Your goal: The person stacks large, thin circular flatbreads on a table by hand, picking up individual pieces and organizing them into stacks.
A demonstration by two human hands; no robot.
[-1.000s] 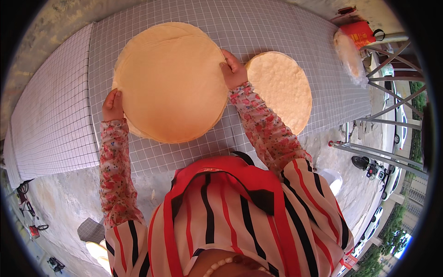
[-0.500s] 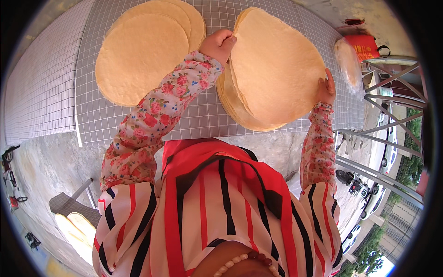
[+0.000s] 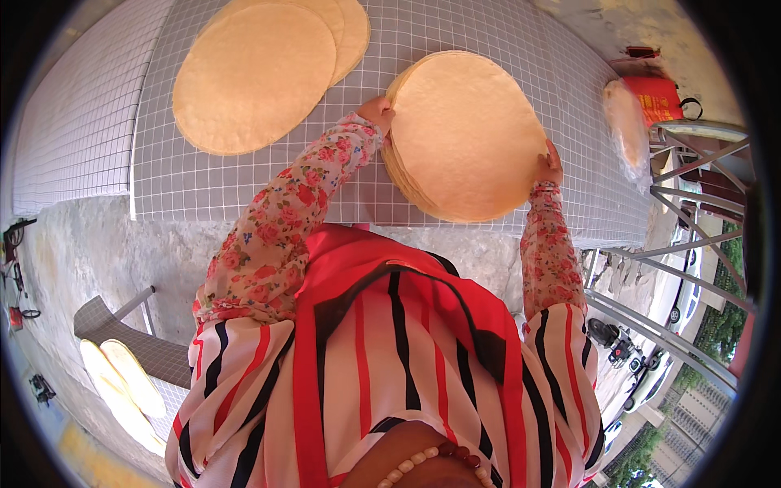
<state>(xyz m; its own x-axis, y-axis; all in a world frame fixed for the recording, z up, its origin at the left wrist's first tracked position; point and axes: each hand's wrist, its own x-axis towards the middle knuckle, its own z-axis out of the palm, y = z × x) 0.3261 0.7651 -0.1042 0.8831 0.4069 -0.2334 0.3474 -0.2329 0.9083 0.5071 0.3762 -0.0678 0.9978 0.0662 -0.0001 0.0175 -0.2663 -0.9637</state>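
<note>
A stack of thin, round, pale-tan flatbreads (image 3: 468, 134) lies on the gridded grey tablecloth in front of me, its layered edge showing at the left. My left hand (image 3: 377, 112) is closed at the left rim of the stack, with its fingertips partly hidden. On the opposite rim, my right hand (image 3: 550, 164) grips the edge, fingers pointing away from me. The top sheet rests flat between both hands. Farther left, a second group of overlapping flatbreads (image 3: 252, 77) lies on the same cloth, touched by neither hand.
The grey gridded tablecloth (image 3: 350, 195) covers the table. At its right end lie a clear plastic bag (image 3: 625, 134) with something tan inside and a red bag (image 3: 655, 98). Metal railings (image 3: 691, 195) stand beyond. More flatbreads (image 3: 122, 382) lie on another surface at lower left.
The top flatbread, held slightly lifted and askew before, now lies flat and lined up on the stack. Both hands have come nearer to me with it, and the view has shifted a little.
</note>
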